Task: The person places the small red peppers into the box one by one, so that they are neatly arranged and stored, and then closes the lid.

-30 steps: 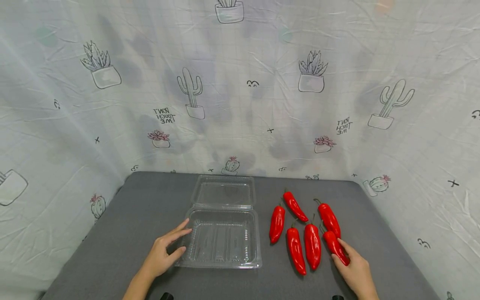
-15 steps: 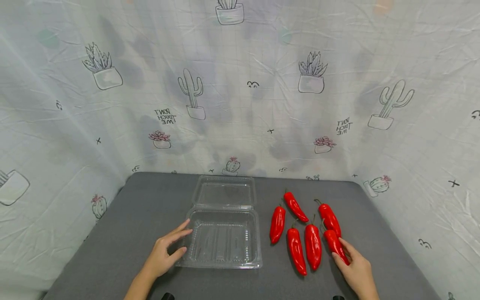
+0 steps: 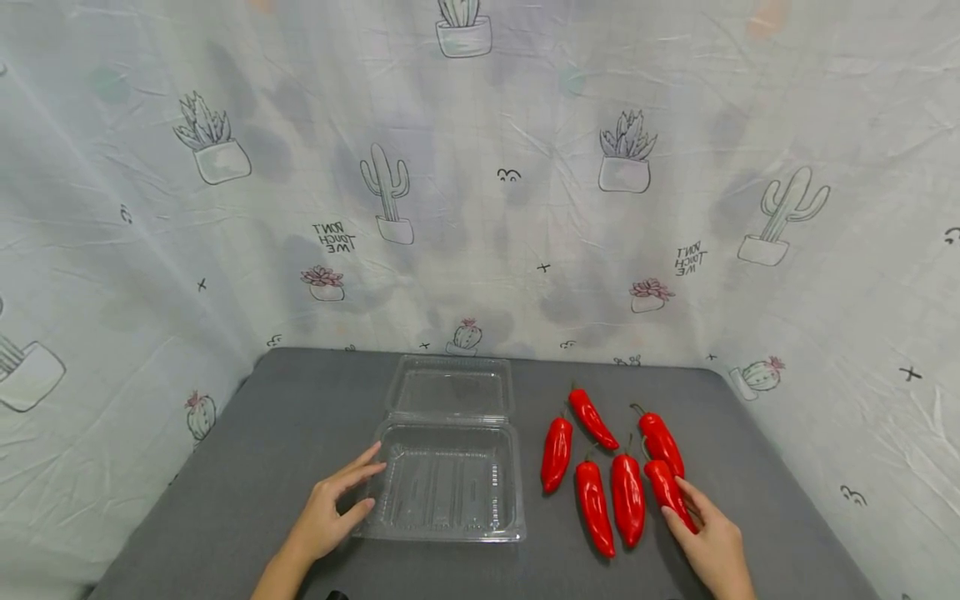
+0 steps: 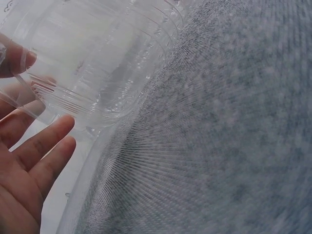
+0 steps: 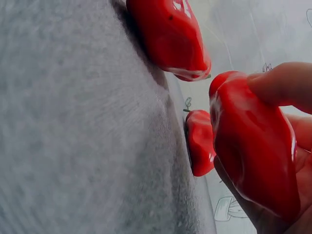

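My right hand (image 3: pixel 712 542) pinches a red chili pepper (image 3: pixel 667 492) between thumb and fingers at the right of the table. Up close in the right wrist view, the thumb presses the glossy side of this pepper (image 5: pixel 253 146). A clear plastic clamshell box (image 3: pixel 517 483) lies with its lid (image 3: pixel 450 392) folded back, away from me. At the box's left rim rests my left hand (image 3: pixel 322 517), its fingers spread and fairly straight. Through the clear plastic in the left wrist view, parts of some fingers (image 4: pixel 22 122) show.
Several more red peppers lie between the box and my right hand, among them a front pepper (image 3: pixel 595 508), a wide pepper (image 3: pixel 628 500) and a back pepper (image 3: pixel 592 417). Another pepper (image 3: pixel 662 442) lies just behind the held one. A patterned curtain (image 3: pixel 480 208) surrounds the grey table (image 3: pixel 315 400).
The head view has tilted slightly, so everything appears a little lower. Both hands stay almost where they were, the right one still holding the same chili pepper.
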The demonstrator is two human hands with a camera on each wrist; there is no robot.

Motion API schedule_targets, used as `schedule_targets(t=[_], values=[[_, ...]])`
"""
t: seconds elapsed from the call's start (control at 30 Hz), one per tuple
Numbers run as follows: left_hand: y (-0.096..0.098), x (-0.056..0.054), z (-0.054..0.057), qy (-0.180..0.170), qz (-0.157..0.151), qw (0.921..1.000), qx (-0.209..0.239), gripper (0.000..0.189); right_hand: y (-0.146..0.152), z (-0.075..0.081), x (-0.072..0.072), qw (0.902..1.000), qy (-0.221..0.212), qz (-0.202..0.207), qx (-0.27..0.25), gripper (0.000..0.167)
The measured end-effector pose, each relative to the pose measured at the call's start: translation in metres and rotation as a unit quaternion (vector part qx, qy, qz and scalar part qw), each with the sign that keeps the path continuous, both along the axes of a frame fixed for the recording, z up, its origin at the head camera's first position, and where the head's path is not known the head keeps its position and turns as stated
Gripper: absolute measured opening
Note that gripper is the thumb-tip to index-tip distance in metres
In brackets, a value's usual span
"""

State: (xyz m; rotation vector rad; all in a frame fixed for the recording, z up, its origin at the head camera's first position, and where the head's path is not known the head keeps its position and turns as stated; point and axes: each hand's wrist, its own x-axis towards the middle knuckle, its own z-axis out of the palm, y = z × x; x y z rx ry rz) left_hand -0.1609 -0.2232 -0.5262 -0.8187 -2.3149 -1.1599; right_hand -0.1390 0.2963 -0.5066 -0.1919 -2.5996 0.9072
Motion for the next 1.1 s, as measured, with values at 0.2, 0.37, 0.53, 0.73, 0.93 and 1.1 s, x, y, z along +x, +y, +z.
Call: schedule_targets(t=[0.2,0.37,0.53,0.73,0.93,1.1], values=[[0.001,-0.001,0.000,0.003,-0.002,1.0000,0.004,0.045,-0.005,0.003,0.000,0.9998,0.004,0.003,-0.017,0.053],[0.003,-0.001,0.003,0.005,0.001,1.0000,0.003,0.045,-0.012,0.009,0.000,0.9991,0.018,0.011,-0.036,0.052],[0.004,-0.001,0.004,0.009,-0.003,0.9999,0.002,0.046,-0.020,0.014,0.001,0.9967,0.032,0.036,-0.065,0.052],[0.004,-0.002,0.004,-0.006,-0.008,0.9999,0.003,0.046,-0.028,0.018,0.000,0.9954,0.037,0.054,-0.070,0.050],[0.002,0.000,0.003,-0.016,-0.010,0.9998,0.010,0.046,-0.038,0.024,0.000,0.9961,0.010,0.062,-0.062,0.052],[0.000,0.002,0.001,-0.015,-0.004,0.9998,0.012,0.046,-0.046,0.027,-0.001,0.9956,0.017,0.076,-0.053,0.049]])
